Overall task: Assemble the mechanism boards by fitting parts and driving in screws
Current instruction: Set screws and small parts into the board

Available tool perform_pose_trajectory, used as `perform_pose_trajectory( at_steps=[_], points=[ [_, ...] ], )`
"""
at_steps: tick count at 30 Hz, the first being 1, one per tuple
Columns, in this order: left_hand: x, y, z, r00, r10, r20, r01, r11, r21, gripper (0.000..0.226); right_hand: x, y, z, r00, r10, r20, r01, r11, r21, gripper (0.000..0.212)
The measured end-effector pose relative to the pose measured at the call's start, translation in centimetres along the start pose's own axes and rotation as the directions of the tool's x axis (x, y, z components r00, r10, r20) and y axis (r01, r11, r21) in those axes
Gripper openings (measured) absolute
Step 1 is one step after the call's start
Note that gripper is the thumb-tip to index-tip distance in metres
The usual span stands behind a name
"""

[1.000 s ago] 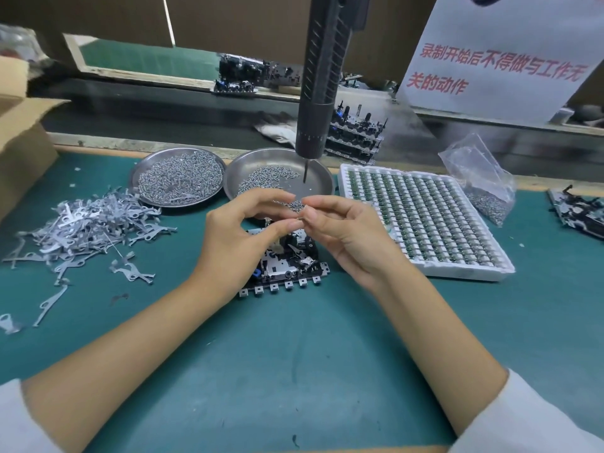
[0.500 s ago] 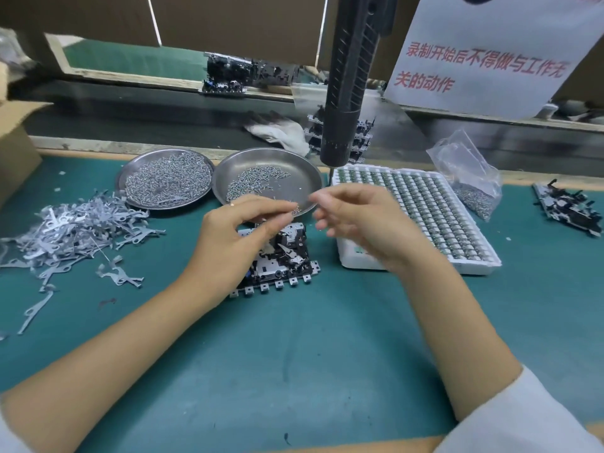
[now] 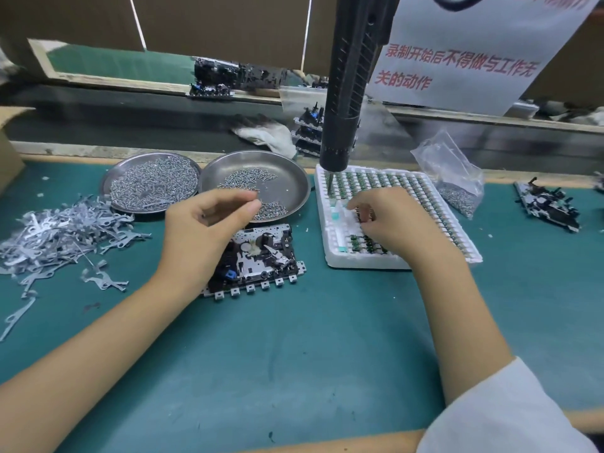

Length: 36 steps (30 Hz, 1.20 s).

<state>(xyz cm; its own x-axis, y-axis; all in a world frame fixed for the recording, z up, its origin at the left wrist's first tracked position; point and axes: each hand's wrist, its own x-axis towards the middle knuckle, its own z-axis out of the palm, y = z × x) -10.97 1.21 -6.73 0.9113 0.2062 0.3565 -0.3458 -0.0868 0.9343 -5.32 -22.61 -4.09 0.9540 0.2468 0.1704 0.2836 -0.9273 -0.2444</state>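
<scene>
Mechanism board (image 3: 258, 256) on mat; sign (image 3: 457, 67) reads "录制开始后不得做与工作无关的动作".

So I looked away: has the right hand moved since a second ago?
Yes. The right hand left the mechanism board and went rightward onto the white foam tray.

The mechanism board (image 3: 258, 256), a black and silver plate with a row of square tabs along its near edge, lies flat at the centre of the green table (image 3: 294, 354). At its 12 o'clock sits a steel dish of screws (image 3: 261, 184), a fuller dish (image 3: 153, 183) at 11 o'clock. At 3 o'clock lies a white foam tray (image 3: 425, 204) of small green parts.
</scene>
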Motion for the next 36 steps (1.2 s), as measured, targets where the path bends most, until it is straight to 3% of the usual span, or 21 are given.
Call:
perform_pose_trajectory(
  at_steps=[6,16,17,19,21,23,26,31,36],
  points=[
    [-1.3,-0.2,-0.2,0.998,-0.036,0.05,0.036,0.999,-0.005,0.017,0.1,-0.7,-0.1,0.999,-0.004,-0.042,-0.003,0.986,-0.165,0.043],
    [-2.6,-0.6,-0.7,0.995,-0.006,0.102,-0.001,0.998,0.069,0.013,0.1,-1.0,-0.4,0.994,0.011,-0.105,-0.036,0.97,-0.241,0.034],
    [-2.6,-0.6,-0.6,0.995,0.005,0.1,-0.013,0.997,0.08,0.013,0.0,-0.8,-0.6,0.992,0.025,-0.124,-0.049,0.98,-0.193,0.032],
    [-2.7,-0.6,-0.5,0.995,0.031,0.095,-0.041,0.994,0.105,0.013,-0.4,-1.1,-1.0,0.986,0.081,-0.146,-0.062,0.99,0.129,0.022],
    [-2.9,-0.6,-0.4,0.994,0.054,0.093,-0.064,0.992,0.112,0.013,-1.0,-2.5,-1.4,0.991,0.095,-0.098,-0.024,0.827,0.562,0.021],
    [-2.9,-0.7,-0.3,0.993,0.072,0.093,-0.082,0.989,0.12,0.014,-1.4,-4.2,-0.8,1.0,0.0,-0.01,0.008,0.623,0.782,0.023],
    [-2.7,-1.0,-0.3,0.993,0.075,0.096,-0.086,0.989,0.118,0.02,-1.5,-6.1,1.0,0.987,-0.13,0.094,-0.019,0.488,0.873,0.015],
    [-2.5,-1.1,-0.4,0.993,0.062,0.1,-0.071,0.994,0.087,0.016,-1.6,-6.6,2.5,0.973,-0.184,0.141,-0.084,0.287,0.954,0.012],
    [-2.4,-1.2,-0.5,0.992,0.074,0.099,-0.08,0.995,0.06,0.015,-1.6,-6.9,3.1,0.973,-0.18,0.145,-0.085,0.307,0.948,0.024]
  ],
)
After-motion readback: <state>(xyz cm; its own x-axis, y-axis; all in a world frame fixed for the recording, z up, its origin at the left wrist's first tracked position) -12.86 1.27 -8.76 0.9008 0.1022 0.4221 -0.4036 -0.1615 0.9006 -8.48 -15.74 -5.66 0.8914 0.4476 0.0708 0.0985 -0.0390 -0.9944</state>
